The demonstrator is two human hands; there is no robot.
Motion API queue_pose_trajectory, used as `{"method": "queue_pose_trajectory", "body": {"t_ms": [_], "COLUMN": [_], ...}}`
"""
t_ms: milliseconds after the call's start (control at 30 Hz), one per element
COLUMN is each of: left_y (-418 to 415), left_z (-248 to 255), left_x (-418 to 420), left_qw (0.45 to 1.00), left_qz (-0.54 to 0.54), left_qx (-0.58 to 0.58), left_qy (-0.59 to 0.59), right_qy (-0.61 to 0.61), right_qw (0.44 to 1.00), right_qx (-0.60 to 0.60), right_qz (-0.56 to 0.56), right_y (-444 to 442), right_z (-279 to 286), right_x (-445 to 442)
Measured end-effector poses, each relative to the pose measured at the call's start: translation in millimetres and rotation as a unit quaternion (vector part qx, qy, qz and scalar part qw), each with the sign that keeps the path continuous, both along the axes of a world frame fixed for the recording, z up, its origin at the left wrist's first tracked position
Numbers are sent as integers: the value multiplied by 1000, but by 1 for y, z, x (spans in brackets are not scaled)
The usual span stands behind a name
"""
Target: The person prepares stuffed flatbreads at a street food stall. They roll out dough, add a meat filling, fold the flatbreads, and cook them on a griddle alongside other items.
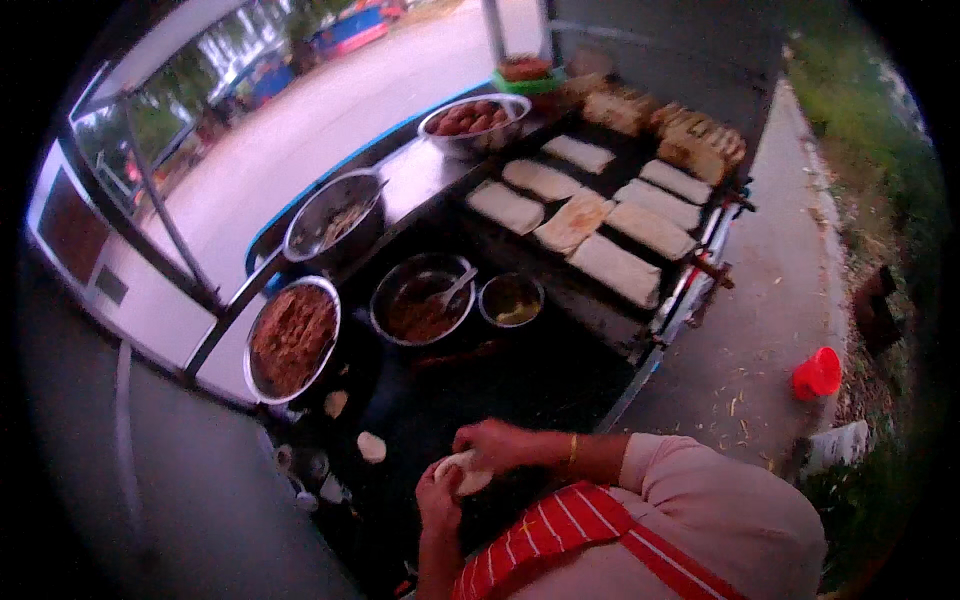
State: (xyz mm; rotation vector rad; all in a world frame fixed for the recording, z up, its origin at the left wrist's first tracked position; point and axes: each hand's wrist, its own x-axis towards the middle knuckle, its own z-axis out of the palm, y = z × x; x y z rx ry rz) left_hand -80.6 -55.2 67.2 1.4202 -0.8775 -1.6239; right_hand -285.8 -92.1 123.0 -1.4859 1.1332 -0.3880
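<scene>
A pale round of dough (475, 482) is gripped between both hands, low in the view over the dark worktop (517, 382). My left hand (441, 489) pinches its left edge, thumb on top. From above, my right hand (491, 444) holds its upper edge, the fingers curled and partly hidden. Left of the hands, a small dough piece (371, 447) lies on the worktop, with another small piece (336, 404) farther off. Ahead stands a steel bowl of dark brown filling (420, 319) with a spoon (457, 288) resting in it. Beside it is a smaller bowl of yellowish liquid (511, 300).
A wide bowl of reddish-brown filling (292, 341) stands at left. Several flat rectangular breads (615, 270) lie on the griddle (570, 289), with browned ones (697, 150) stacked behind. A deep metal pot (337, 217) and a bowl of brown balls (469, 118) line the far side.
</scene>
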Motion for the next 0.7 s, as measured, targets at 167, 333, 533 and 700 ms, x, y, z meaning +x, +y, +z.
{"method": "queue_pose_trajectory", "body": {"t_ms": [167, 333, 533, 700], "left_y": [-9, 2, 19, 21], "left_z": [-30, -85, -42, -56], "left_x": [12, 46, 18, 31], "left_qw": [994, 973, 965, 958], "left_qz": [91, -28, 24, 36], "left_qx": [62, 90, 131, 137], "left_qy": [1, -210, -228, -249], "right_qy": [71, 379, 322, 335], "right_qw": [960, 903, 945, 940], "right_qx": [-140, -170, -29, -48], "right_qz": [-231, -109, 45, 51], "right_y": [-93, -168, -220, -209], "right_z": [-52, -85, -132, -118], "right_x": [-64, -111, -144, -142]}}
